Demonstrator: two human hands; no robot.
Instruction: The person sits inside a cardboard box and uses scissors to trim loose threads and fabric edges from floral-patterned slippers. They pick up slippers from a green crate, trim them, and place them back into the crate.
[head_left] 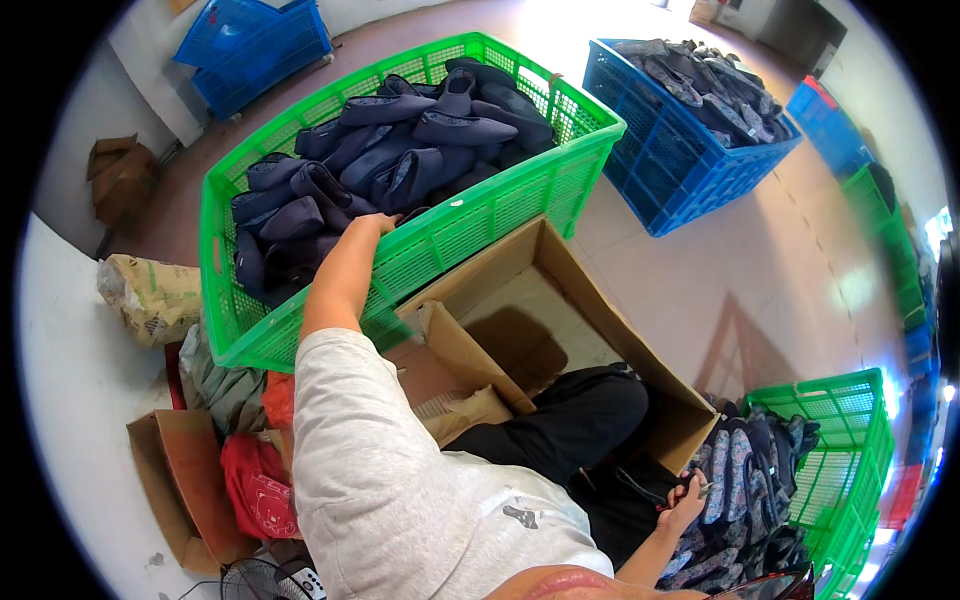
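Observation:
My left arm stretches up to a big green plastic crate heaped with dark navy fabric shoes. My left hand is at the crate's near rim, its fingers reaching over among the shoes. Those fingertips are partly hidden, so whether they grip a shoe cannot be told. Low on the right, my right hand is closed, with a small thin thing poking out that is too small to name. It is beside a pile of patterned fabric shoes in a second green crate.
An open cardboard box stands between the crates, around my dark-clad leg. Behind it is a blue crate full of shoes. At left lie a brown carton, a red bag, a stuffed sack and a fan.

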